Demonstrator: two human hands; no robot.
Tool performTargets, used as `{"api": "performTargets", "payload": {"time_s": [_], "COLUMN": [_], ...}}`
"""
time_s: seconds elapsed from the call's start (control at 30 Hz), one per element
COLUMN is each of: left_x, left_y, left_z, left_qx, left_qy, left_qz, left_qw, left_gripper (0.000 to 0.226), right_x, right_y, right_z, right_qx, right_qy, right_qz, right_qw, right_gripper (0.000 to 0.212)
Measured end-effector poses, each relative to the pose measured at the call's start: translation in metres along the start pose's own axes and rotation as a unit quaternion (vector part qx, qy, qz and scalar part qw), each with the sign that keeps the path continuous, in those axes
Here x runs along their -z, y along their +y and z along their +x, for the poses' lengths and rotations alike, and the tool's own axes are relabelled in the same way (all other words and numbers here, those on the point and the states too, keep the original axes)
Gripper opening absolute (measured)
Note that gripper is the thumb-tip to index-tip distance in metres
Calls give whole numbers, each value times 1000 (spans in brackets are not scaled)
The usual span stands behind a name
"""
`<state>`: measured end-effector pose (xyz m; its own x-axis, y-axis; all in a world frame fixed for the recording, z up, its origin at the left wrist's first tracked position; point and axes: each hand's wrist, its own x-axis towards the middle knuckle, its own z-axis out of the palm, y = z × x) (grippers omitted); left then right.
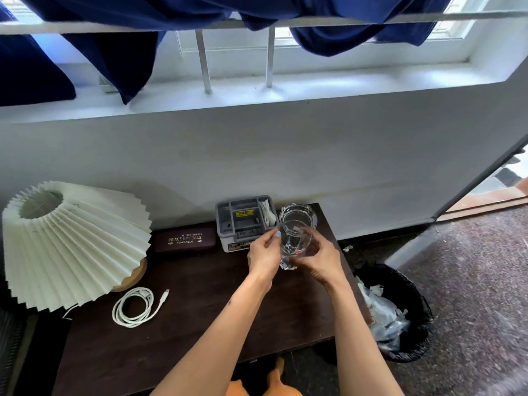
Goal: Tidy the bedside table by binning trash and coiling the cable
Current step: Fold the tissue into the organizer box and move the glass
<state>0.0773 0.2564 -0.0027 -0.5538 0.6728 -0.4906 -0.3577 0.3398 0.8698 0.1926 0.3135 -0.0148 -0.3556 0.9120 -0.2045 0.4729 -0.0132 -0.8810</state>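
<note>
A clear glass (294, 238) is held above the dark bedside table (200, 310), with my right hand (323, 261) wrapped around its right side and my left hand (264, 252) pinching its left rim. A crumpled foil scrap (287, 265) lies under the glass between my hands. A second clear glass piece (300, 215) stands just behind. The white cable (134, 307) lies coiled on the table's left, next to the lamp. A black-lined bin (400, 310) holding crumpled paper and plastic stands on the floor to the right.
A pleated white lamp (71, 241) leans at the table's left end. A maroon glasses case (184, 240) and a grey organiser box (244, 221) sit along the wall. A small foil scrap (347, 248) lies on the floor behind the bin.
</note>
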Motion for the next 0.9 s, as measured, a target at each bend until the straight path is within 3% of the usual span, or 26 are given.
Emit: {"api": "performTargets", "payload": {"time_s": [0.2, 0.37, 0.5, 0.67, 0.9], "left_x": [-15, -30, -43, -53, -59], "left_y": [20, 47, 59, 66, 59], "left_z": [0, 13, 26, 39, 53], "left_qx": [-54, -86, -88, -71, -48], "left_qy": [-1, -26, -36, -47, -46], "left_qz": [14, 49, 78, 89, 99], "left_qw": [998, 995, 992, 992, 993], "left_gripper": [31, 31, 36, 40, 44], "right_x": [15, 31, 31, 27, 17], "right_y": [-16, -34, -38, -36, -23], "right_z": [6, 25, 41, 59, 73], "right_qx": [26, 48, 38, 17, -13], "right_qy": [33, 56, 75, 110, 99], "right_qz": [25, 31, 55, 56, 31], "right_qw": [999, 997, 995, 992, 994], "right_gripper": [63, 73, 81, 78, 70]}}
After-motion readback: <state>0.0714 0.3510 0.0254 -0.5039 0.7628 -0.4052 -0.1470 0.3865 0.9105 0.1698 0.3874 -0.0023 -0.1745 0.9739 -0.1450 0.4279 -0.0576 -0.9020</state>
